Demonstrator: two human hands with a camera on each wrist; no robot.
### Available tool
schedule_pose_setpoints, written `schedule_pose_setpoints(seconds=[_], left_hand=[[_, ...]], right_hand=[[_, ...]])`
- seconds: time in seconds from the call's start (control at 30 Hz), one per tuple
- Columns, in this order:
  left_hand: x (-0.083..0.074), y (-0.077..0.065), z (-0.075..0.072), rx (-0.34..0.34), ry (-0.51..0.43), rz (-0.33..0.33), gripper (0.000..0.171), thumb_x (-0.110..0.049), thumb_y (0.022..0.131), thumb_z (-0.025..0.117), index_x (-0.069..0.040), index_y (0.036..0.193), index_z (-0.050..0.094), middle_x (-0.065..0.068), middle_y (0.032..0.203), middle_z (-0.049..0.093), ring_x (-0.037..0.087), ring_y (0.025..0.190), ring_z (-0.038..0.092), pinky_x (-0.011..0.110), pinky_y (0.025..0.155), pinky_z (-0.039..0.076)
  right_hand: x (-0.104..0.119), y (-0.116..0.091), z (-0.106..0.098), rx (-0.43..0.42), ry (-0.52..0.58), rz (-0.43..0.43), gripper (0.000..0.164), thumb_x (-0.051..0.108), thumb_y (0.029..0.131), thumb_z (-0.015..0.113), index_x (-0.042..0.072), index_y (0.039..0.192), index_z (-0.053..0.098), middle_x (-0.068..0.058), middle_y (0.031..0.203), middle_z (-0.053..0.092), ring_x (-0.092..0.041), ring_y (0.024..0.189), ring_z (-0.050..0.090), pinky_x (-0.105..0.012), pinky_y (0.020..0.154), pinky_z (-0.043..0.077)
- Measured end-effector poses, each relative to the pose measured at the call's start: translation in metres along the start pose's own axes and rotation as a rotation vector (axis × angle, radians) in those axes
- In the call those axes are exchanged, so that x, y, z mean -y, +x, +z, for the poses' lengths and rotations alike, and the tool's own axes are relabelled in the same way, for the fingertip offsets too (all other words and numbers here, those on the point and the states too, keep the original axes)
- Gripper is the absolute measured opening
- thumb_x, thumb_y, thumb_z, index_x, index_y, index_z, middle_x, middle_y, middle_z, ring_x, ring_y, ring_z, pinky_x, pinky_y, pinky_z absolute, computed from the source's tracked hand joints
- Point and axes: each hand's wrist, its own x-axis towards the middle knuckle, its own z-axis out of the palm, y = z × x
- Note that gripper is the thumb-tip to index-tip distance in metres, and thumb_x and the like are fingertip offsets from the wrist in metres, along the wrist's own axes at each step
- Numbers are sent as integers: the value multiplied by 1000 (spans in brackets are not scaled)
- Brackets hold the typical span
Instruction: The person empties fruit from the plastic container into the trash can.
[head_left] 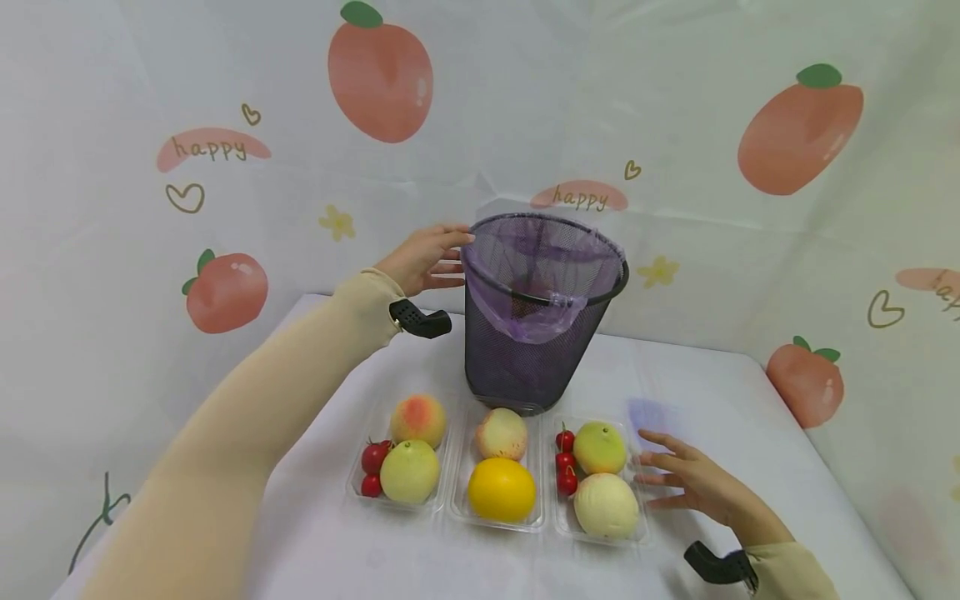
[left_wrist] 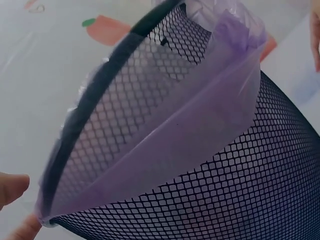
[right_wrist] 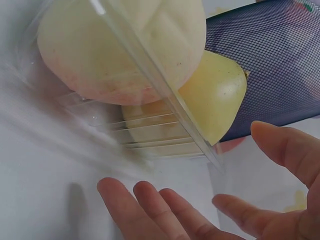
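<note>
A black mesh wastebasket (head_left: 517,367) stands upright, lined with a thin purple plastic bag (head_left: 525,321) folded over its rim. My left hand (head_left: 431,258) is at the rim's left side with fingers extended; in the left wrist view one fingertip (left_wrist: 31,227) meets the bag edge and another digit stays apart. Beside the right-hand clear plastic tray (head_left: 643,533), my right hand (head_left: 693,479) spreads its fingers and holds nothing. That tray carries a yellow-green fruit (head_left: 600,447), a pale round fruit (head_left: 606,506) and small red fruits (head_left: 567,481).
Left of it, a middle tray (head_left: 498,526) holds a yellow fruit (head_left: 502,490) and a pale peach (head_left: 502,434). The left tray (head_left: 356,487) holds a blushed peach (head_left: 418,421), a green-yellow fruit (head_left: 410,472) and small red fruits (head_left: 375,458). A printed cloth (head_left: 480,100) hangs behind the white table.
</note>
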Motion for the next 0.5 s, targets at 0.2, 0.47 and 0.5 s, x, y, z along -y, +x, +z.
schedule_pose_setpoints(seconds=[0.2, 0.47, 0.5], left_hand=[[2, 3, 1, -16, 5, -10, 47, -21, 97, 59, -22, 142, 46, 10, 131, 51, 28, 118, 55, 43, 103, 46], [5, 6, 1, -26, 8, -2, 49, -16, 95, 62, -25, 141, 48, 3, 109, 57, 22, 105, 59, 43, 99, 49], [5, 6, 1, -29, 4, -2, 48, -15, 95, 62, -26, 141, 49, 3, 109, 57, 22, 104, 59, 43, 99, 49]], right_hand=[[-4, 1, 0, 20, 24, 24, 74, 30, 102, 48, -1, 153, 5, -18, 135, 52, -22, 113, 60, -51, 89, 54], [-7, 0, 0, 29, 31, 22, 72, 29, 103, 48, -1, 153, 5, -18, 136, 53, -24, 114, 60, -51, 89, 54], [-7, -1, 0, 32, 36, 20, 72, 29, 103, 48, -2, 153, 5, -18, 135, 53, -24, 114, 60, -52, 89, 54]])
